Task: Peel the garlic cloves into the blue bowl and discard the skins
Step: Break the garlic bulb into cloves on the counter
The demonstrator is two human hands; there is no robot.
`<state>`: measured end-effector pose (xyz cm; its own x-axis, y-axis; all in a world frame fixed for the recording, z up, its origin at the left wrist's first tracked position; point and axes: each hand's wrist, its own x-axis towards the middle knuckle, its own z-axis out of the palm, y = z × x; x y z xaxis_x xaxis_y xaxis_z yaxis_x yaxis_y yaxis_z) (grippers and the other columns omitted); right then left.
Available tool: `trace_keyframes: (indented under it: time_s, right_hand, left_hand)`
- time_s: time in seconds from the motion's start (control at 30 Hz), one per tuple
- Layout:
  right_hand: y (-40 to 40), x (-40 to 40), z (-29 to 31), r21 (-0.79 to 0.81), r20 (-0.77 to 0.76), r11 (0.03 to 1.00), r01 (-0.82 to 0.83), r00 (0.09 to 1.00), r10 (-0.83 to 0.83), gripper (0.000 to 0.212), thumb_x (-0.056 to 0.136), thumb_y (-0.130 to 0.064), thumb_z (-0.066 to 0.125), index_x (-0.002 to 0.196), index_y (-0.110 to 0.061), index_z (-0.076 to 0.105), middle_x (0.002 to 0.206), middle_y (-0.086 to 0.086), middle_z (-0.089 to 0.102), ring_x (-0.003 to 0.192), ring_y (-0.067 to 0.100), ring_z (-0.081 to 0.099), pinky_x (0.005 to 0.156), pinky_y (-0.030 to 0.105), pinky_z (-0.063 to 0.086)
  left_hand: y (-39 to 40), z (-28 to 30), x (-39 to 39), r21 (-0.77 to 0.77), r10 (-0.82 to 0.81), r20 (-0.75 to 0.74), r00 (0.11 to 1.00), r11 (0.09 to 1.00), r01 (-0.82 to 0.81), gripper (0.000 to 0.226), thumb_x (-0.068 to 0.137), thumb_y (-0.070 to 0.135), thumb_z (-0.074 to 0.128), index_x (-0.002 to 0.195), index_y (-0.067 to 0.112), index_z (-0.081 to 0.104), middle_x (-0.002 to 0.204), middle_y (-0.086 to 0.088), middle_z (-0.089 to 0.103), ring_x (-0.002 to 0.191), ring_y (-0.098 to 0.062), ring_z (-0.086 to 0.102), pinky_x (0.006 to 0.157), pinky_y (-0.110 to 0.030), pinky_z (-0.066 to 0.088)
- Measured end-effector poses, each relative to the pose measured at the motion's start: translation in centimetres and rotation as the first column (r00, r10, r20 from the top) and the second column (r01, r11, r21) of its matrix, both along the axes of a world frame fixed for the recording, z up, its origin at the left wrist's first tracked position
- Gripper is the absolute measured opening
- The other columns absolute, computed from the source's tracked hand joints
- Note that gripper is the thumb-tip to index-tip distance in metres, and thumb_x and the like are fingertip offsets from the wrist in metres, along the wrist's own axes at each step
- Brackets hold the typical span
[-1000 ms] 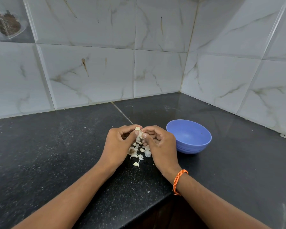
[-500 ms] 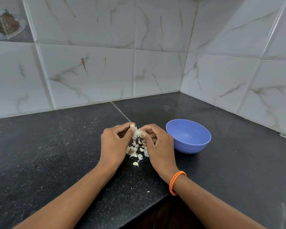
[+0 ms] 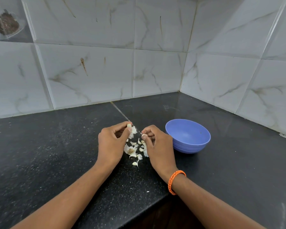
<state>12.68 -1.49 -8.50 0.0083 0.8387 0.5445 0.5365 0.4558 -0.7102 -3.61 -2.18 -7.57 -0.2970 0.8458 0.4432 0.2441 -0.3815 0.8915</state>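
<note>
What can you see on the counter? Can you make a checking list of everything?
Surface: black speckled counter, with white crumbs.
Job's things: blue bowl right of the hands, looks empty; clove in left hand; skin piece in right hand.
Clutter: pile of skins and loose bits between the hands; whether any are cloves, cannot tell.
Grippers: left hand pinches the clove; right hand pinches the skin piece, orange band on wrist.
Cables: nothing seen.
Surroundings: white marbled tiles in a corner, some stained.
</note>
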Motion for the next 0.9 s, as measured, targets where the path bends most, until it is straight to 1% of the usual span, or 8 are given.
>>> trace_keyframes:
  time_s: [0.17, 0.27, 0.37, 0.47, 0.53, 0.67, 0.8, 0.9]
  right_hand:
    - [0.34, 0.05, -0.22, -0.005, 0.003, 1.000, -0.014, 1.000, 0.014, 0.016, 0.098, -0.011, 0.075, 0.104, -0.025, 0.077, 0.096, -0.014, 0.074, 0.091, 0.004, 0.070, 0.082, 0.029, 0.062]
    - [0.39, 0.00, -0.29, 0.003, 0.003, 1.000, -0.020, 1.000, 0.020, 0.021, 0.099, -0.010, 0.074, 0.114, -0.024, 0.081, 0.105, -0.012, 0.076, 0.098, 0.003, 0.071, 0.091, 0.027, 0.060]
    - [0.28, 0.03, -0.16, 0.000, 0.023, 1.000, -0.030, 0.999, 0.030, 0.025, 0.100, -0.009, 0.071, 0.120, -0.022, 0.080, 0.111, -0.010, 0.077, 0.102, 0.002, 0.071, 0.095, 0.023, 0.058]
    - [0.27, 0.05, -0.13, 0.019, 0.043, 1.000, -0.015, 0.999, 0.014, 0.023, 0.103, -0.010, 0.067, 0.118, -0.021, 0.080, 0.110, -0.010, 0.077, 0.102, 0.002, 0.069, 0.094, 0.018, 0.055]
    - [0.28, 0.00, -0.14, 0.038, 0.037, 0.999, 0.006, 0.999, -0.008, 0.022, 0.105, -0.011, 0.064, 0.117, -0.021, 0.080, 0.109, -0.010, 0.077, 0.103, 0.002, 0.068, 0.093, 0.018, 0.054]
    - [-0.11, -0.07, 0.31, 0.125, -0.031, 0.992, -0.014, 0.999, 0.018, 0.015, 0.106, -0.016, 0.065, 0.113, -0.020, 0.077, 0.108, -0.012, 0.074, 0.104, 0.003, 0.067, 0.087, 0.011, 0.049]
    - [-0.38, -0.12, 0.56, 0.112, -0.090, 0.990, -0.084, 0.992, 0.094, 0.011, 0.103, -0.019, 0.070, 0.112, -0.022, 0.076, 0.104, -0.013, 0.072, 0.101, 0.007, 0.068, 0.081, 0.013, 0.051]
    - [-0.13, -0.05, 0.38, 0.089, -0.122, 0.992, -0.091, 0.987, 0.102, 0.015, 0.100, -0.020, 0.075, 0.115, -0.023, 0.076, 0.102, -0.013, 0.072, 0.097, 0.009, 0.069, 0.080, 0.018, 0.055]
  left_hand:
    - [0.19, -0.19, 0.02, -0.005, -0.029, -0.028, 0.999, 1.000, 0.029, 0.020, 0.101, 0.017, 0.075, 0.119, 0.021, 0.083, 0.104, 0.016, 0.082, 0.099, 0.003, 0.076, 0.095, -0.028, 0.061]
    - [0.23, -0.31, 0.06, -0.008, -0.047, -0.061, 0.997, 0.999, 0.046, 0.020, 0.100, 0.017, 0.076, 0.119, 0.021, 0.083, 0.105, 0.016, 0.082, 0.100, 0.003, 0.076, 0.096, -0.030, 0.062]
    - [0.24, -0.34, -0.01, -0.006, -0.065, -0.066, 0.996, 0.998, 0.065, 0.020, 0.100, 0.017, 0.076, 0.118, 0.021, 0.083, 0.106, 0.015, 0.082, 0.100, 0.001, 0.077, 0.096, -0.032, 0.062]
    - [0.33, -0.39, -0.15, -0.007, -0.075, -0.057, 0.996, 0.997, 0.075, 0.018, 0.100, 0.019, 0.076, 0.116, 0.023, 0.084, 0.107, 0.015, 0.082, 0.101, -0.003, 0.077, 0.096, -0.034, 0.061]
    - [0.42, -0.45, -0.26, -0.006, -0.081, -0.075, 0.994, 0.997, 0.081, 0.019, 0.101, 0.018, 0.076, 0.116, 0.024, 0.084, 0.107, 0.016, 0.081, 0.102, -0.003, 0.076, 0.095, -0.034, 0.062]
    - [0.64, -0.43, -0.35, -0.007, -0.141, -0.130, 0.981, 0.990, 0.141, 0.020, 0.101, 0.016, 0.075, 0.117, 0.025, 0.084, 0.107, 0.013, 0.081, 0.103, -0.007, 0.076, 0.096, -0.036, 0.062]
    - [0.42, -0.13, -0.17, 0.011, -0.221, -0.175, 0.960, 0.974, 0.226, 0.019, 0.101, 0.023, 0.076, 0.116, 0.030, 0.085, 0.104, 0.010, 0.082, 0.102, -0.010, 0.077, 0.093, -0.037, 0.062]
    - [0.24, 0.09, -0.18, 0.002, -0.201, -0.151, 0.968, 0.979, 0.204, 0.015, 0.098, 0.024, 0.079, 0.111, 0.027, 0.086, 0.100, 0.011, 0.083, 0.096, -0.008, 0.079, 0.091, -0.040, 0.064]
